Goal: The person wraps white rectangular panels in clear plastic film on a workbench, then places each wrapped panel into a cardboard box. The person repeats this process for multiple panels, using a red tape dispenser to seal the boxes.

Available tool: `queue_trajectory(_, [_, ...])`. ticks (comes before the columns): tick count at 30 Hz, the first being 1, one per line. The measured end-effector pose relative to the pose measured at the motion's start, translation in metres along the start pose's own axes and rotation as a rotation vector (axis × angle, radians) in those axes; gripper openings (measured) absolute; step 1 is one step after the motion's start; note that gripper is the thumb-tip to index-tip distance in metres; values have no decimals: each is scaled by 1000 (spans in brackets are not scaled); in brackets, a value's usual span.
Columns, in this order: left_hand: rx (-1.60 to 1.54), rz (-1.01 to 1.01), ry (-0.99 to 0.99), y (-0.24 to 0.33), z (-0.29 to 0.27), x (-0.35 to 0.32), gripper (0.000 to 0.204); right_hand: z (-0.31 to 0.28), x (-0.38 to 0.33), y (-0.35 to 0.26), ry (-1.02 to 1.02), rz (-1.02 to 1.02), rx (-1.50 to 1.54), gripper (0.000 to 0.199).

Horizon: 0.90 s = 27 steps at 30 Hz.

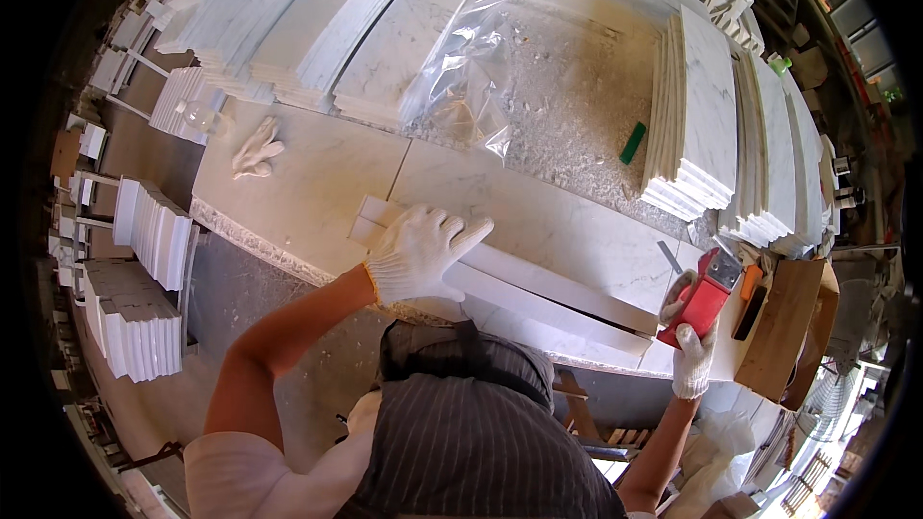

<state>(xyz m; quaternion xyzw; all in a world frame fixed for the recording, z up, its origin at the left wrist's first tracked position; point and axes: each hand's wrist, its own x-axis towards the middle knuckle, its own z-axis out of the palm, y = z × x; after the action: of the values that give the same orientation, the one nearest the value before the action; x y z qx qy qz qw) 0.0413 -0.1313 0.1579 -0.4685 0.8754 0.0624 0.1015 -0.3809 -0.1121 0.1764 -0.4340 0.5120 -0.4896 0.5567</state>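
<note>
Two gloved hands at work: left hand [420,250] spread flat on long pale marble strips [538,293], right hand [694,341] gripping red power tool [704,296] at their end.

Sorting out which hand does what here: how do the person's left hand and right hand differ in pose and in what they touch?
The left hand lies flat, fingers spread, pressing on long white marble strips; the right hand is curled around a red power tool. The left hand sits mid-bench, while the right hand is at the marble strips' far end near the bench edge. Both wear white knit gloves.
</note>
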Motion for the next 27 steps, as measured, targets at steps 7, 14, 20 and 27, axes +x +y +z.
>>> queue_trajectory(7, [-21, 8, 38, -3, 13, 1, 102, 111, 22, -12, -626, 339, 22, 68])
queue_trajectory(14, [-195, 32, 33, -8, 11, -3, 101, 136, 40, 22, -777, 477, -222, 46])
queue_trajectory(20, [-1340, -99, 588, 9, -2, -25, 81, 135, 40, 22, -807, 395, -231, 48])
queue_trajectory(27, [-2191, -412, -121, 33, -28, -22, 29, 148, 45, 0, -951, 285, -212, 39])
